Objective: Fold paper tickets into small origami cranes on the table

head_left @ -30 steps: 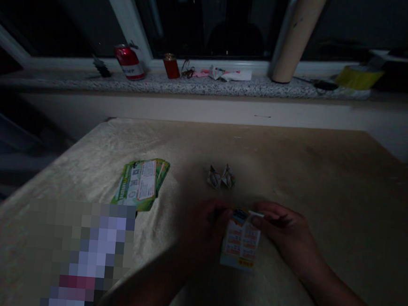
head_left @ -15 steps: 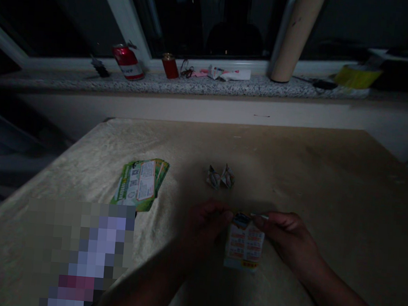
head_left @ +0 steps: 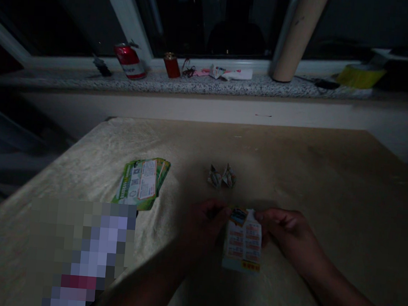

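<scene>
leaflet [head_left: 243,243]: white, orange print, blue corner
flyers [head_left: 141,184]: green, white panel
can [head_left: 130,61]: red
table [head_left: 329,181]: beige

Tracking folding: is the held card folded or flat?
Mostly flat: the card shows printed face between left hand and right hand; top corner looks folded.

legible text: none at this light level; print is present but unresolved
leaflet [head_left: 242,241]: pale sheet; rows of orange-red blocks; blue-and-orange header at top; yellow strip at bottom edge; characters too small and dim to read
green flyers [head_left: 141,183]: white panel with red band; dark square like a QR code at upper left; wording unreadable
red can [head_left: 130,62]: white band on label; brand unreadable
wrapper [head_left: 231,73] on sill: coloured marks; unreadable
</scene>
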`<state>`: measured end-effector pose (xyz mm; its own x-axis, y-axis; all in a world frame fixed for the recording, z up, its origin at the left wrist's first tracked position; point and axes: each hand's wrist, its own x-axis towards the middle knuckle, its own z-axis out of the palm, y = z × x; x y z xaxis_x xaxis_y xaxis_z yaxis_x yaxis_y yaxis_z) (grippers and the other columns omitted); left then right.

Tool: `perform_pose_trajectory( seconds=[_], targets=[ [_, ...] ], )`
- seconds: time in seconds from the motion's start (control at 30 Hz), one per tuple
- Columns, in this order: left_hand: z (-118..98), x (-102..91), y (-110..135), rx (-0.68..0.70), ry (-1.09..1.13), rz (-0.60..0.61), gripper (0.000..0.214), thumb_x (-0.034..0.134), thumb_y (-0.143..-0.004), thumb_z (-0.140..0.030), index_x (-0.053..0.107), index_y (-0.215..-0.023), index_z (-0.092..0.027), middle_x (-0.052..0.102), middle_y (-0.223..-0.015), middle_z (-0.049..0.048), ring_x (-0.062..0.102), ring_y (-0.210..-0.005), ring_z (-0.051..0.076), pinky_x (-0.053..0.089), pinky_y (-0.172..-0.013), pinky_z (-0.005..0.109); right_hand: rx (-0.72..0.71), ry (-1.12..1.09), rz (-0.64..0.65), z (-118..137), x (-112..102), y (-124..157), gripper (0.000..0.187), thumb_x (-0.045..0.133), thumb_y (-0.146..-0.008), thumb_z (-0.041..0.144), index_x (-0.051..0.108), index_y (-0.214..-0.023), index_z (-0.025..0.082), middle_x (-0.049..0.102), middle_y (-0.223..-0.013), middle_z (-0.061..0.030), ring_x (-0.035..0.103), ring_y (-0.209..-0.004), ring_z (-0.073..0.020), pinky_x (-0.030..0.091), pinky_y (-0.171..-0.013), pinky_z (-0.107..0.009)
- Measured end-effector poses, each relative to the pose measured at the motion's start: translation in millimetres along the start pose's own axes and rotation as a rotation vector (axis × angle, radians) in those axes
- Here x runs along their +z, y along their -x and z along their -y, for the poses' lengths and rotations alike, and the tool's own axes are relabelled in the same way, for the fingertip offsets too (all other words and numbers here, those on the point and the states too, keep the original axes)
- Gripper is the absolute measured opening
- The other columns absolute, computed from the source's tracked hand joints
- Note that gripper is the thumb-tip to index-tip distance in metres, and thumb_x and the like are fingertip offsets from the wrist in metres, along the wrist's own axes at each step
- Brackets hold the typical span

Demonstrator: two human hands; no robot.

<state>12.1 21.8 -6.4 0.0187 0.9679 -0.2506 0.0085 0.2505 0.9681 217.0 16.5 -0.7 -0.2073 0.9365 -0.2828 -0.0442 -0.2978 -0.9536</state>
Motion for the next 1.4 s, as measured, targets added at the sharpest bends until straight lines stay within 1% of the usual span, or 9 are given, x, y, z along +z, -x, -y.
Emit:
perform_pose_trajectory(
  seconds=[0.13, 0.3, 0.43, 0.6, 0.87, 1.1, 1.2, 1.3, 1.4],
  targets=[
    [0.5, -1.2, 0.2, 0.011, -0.013, 0.009, 0.019, 0.072, -0.081, -0.034, 0.075, -0.081, -0.015, 0.074, -0.073, 0.0035, 0.067, -0.065, 0.017, 0.054, -0.062, 0.027, 0.012, -0.006, -0.005, -0.9, 1.2, -0.1, 0.038, 0.079, -0.08, 0.054, 0.078, -0.069, 0.018, 0.074, -0.059, -0.0035, 0.068, -0.051, -0.0145, 0.056, -0.051, -0.024],
    [-1.7, -2.9, 0.2, 0.005, 0.026, -0.004, 0.02, 0.072, -0.08, -0.035, 0.073, -0.081, -0.015, 0.074, -0.073, 0.0035, 0.066, -0.063, 0.016, 0.054, -0.06, 0.026, 0.067, -0.011, 0.053, -4.4, 2.8, -0.9, 0.04, 0.081, -0.077, 0.056, 0.077, -0.066, 0.018, 0.076, -0.061, -0.0041, 0.069, -0.052, -0.0148, 0.057, -0.052, -0.024],
    [-1.6, -1.9, 0.0, 0.013, 0.03, -0.017, 0.019, 0.073, -0.079, -0.034, 0.072, -0.079, -0.015, 0.073, -0.071, 0.003, 0.066, -0.063, 0.016, 0.054, -0.06, 0.026, 0.027, 0.044, 0.078, 0.1, 3.3, 1.9, 0.044, 0.079, -0.079, 0.058, 0.075, -0.06, 0.018, 0.074, -0.059, -0.0039, 0.067, -0.052, -0.0137, 0.055, -0.052, -0.023],
    [-2.5, -0.9, 1.0, 0.034, 0.014, -0.03, 0.019, 0.073, -0.079, -0.034, 0.072, -0.078, -0.015, 0.073, -0.071, 0.0028, 0.066, -0.063, 0.016, 0.054, -0.06, 0.026, -0.01, 0.059, 0.073, -0.4, 3.7, 4.7, 0.047, 0.075, -0.082, 0.06, 0.074, -0.064, 0.017, 0.073, -0.058, -0.0036, 0.066, -0.051, -0.0138, 0.054, -0.051, -0.024],
    [-6.9, -1.1, 4.0, 0.032, 0.009, -0.073, 0.02, 0.072, -0.081, -0.036, 0.073, -0.084, -0.016, 0.076, -0.077, 0.0046, 0.07, -0.067, 0.018, 0.056, -0.063, 0.028, -0.009, 0.049, 0.185, -6.7, 6.0, 7.0, 0.048, 0.067, -0.09, 0.057, 0.078, -0.066, 0.017, 0.075, -0.06, -0.0041, 0.063, -0.049, -0.0117, 0.051, -0.047, -0.021],
    [-6.1, -2.2, 3.2, 0.062, 0.019, -0.095, 0.018, 0.072, -0.081, -0.034, 0.074, -0.083, -0.016, 0.077, -0.075, 0.0036, 0.07, -0.065, 0.016, 0.057, -0.061, 0.026, 0.003, 0.028, 0.215, -8.5, 7.9, 8.3, 0.047, 0.066, -0.092, 0.057, 0.079, -0.072, 0.018, 0.075, -0.061, -0.0042, 0.065, -0.05, -0.011, 0.052, -0.049, -0.019],
    [-6.8, -3.7, 2.3, 0.086, 0.017, -0.103, 0.017, 0.073, -0.081, -0.034, 0.075, -0.083, -0.017, 0.077, -0.077, 0.0036, 0.07, -0.067, 0.016, 0.057, -0.063, 0.026, 0.02, 0.04, 0.229, -9.9, 8.5, 7.9, 0.049, 0.064, -0.093, 0.057, 0.077, -0.068, 0.016, 0.072, -0.058, -0.0037, 0.061, -0.045, -0.0096, 0.049, -0.044, -0.019],
    [-8.3, -3.4, 1.9, 0.058, 0.026, -0.099, 0.017, 0.073, -0.081, -0.033, 0.075, -0.081, -0.017, 0.076, -0.075, 0.0033, 0.069, -0.067, 0.016, 0.056, -0.063, 0.026, 0.035, 0.033, 0.217, -9.1, 8.6, 8.2, 0.047, 0.067, -0.09, 0.056, 0.076, -0.069, 0.016, 0.072, -0.059, -0.0028, 0.057, -0.041, -0.0083, 0.045, -0.039, -0.018],
    [-9.4, -2.4, 1.2, 0.027, 0.091, -0.108, 0.017, 0.074, -0.079, -0.033, 0.074, -0.079, -0.016, 0.076, -0.074, 0.0029, 0.068, -0.065, 0.015, 0.056, -0.063, 0.026, 0.04, -0.002, 0.237, -8.5, 9.1, 9.0, 0.047, 0.067, -0.09, 0.057, 0.075, -0.069, 0.015, 0.071, -0.058, -0.0027, 0.058, -0.042, -0.0087, 0.046, -0.042, -0.019]
  ],
)
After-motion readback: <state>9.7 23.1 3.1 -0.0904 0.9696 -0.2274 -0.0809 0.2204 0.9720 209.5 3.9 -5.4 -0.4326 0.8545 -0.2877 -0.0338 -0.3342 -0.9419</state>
